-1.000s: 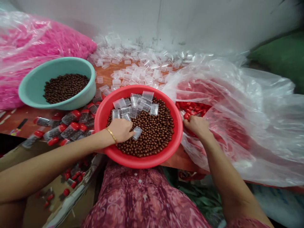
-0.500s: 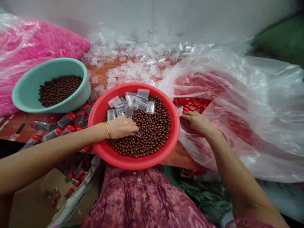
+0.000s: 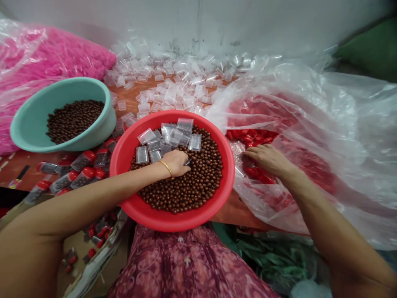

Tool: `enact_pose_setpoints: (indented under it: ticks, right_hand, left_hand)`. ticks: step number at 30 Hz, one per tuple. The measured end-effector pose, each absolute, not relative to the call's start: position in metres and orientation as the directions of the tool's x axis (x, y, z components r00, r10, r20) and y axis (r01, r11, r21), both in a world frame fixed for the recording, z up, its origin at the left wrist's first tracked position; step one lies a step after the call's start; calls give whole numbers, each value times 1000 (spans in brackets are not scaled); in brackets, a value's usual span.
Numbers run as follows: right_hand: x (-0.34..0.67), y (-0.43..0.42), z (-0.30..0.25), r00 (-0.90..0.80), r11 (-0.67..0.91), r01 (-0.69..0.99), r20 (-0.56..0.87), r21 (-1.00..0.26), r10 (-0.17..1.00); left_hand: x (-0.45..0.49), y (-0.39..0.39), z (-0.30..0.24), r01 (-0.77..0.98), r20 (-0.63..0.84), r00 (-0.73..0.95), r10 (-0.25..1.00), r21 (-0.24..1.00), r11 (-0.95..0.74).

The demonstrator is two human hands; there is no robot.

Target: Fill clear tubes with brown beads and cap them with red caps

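My left hand point(image 3: 175, 162), with a gold bangle at the wrist, is inside a red basin point(image 3: 228, 169). It is closed around a small clear plastic container point(image 3: 187, 162), mostly hidden by the fingers, down among shiny brown balls point(image 3: 182, 194). Several clear containers point(image 3: 169, 132) lie on the balls just beyond this hand. On the right, my right hand point(image 3: 263, 158) reaches into an open clear plastic bag point(image 3: 297, 124) of red caps point(image 3: 262, 176). Its fingers are bent and close together over the caps; whether a cap is between them is hidden.
A turquoise basin point(image 3: 108, 120) of brown balls stands at left, beside a bag of pink pieces point(image 3: 71, 54). Filled red-capped containers point(image 3: 83, 161) lie before it; more are in a cardboard box point(image 3: 89, 269) below. Loose clear containers point(image 3: 173, 91) cover the back of the table.
My left hand has moved right and deeper among the balls with the container. My right hand has shifted slightly right over the caps, and more red caps show below it.
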State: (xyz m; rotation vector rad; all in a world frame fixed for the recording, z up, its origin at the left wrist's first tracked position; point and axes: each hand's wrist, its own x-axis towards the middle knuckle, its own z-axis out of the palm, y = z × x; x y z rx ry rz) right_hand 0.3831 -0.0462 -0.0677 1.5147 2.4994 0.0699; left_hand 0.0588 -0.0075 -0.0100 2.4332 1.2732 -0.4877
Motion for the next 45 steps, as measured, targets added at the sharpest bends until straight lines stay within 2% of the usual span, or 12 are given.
enact_pose_setpoints:
  ticks: [4, 7, 11, 14, 16, 21, 25, 28, 32, 35, 40, 45]
  right_hand:
    - [389, -40, -73, -514, 516, 836, -60, 187, 855]
    - [385, -36, -77, -441, 436, 897, 100, 64, 892]
    - [371, -35, -77, -50, 198, 872, 321, -447, 946]
    - [348, -39, -64, 330, 52, 476, 233, -878, 915]
    - [328, -44, -47, 415, 29, 177, 102, -984, 904]
    - [282, -57, 1, 174, -105, -130, -127, -986, 977]
    - [257, -69, 20, -65, -130, -23, -128, -991, 990]
    - [238, -72, 18, -190, 9, 148, -20, -989, 982]
    - [216, -71, 9, -231, 370, 410, 298, -834, 926]
    - [207, -74, 3, -251, 480, 531, 412, -698, 876]
    - [200, -79, -4, -140, 452, 569, 461, -687, 876]
    - [191, -83, -3, -86, 292, 439, 284, -850, 955]
  left_hand:
    - [67, -1, -27, 859, -456, 478, 751, 423, -289]
    - [60, -1, -31, 706, -477, 493, 727, 708, -14]
    - [43, -4, -22, 366, -327, 590, 738, 923, 116]
    - [33, -10, -13, 198, -256, 617, 744, 966, 168]
    - [28, -15, -9, 112, -237, 626, 743, 970, 214]
    - [24, -27, -6, -54, -212, 676, 706, 941, 335]
    - [23, -32, -9, -83, -217, 691, 690, 924, 374]
    - [24, -32, -10, -59, -209, 697, 686, 937, 345]
    - [27, -33, -9, -22, -173, 703, 690, 964, 264]
    - [29, -36, -8, -30, -132, 705, 697, 976, 215]
    - [28, -38, -8, 22, -118, 705, 699, 989, 145]
    - [28, -38, -7, 127, 27, 636, 771, 982, -139]
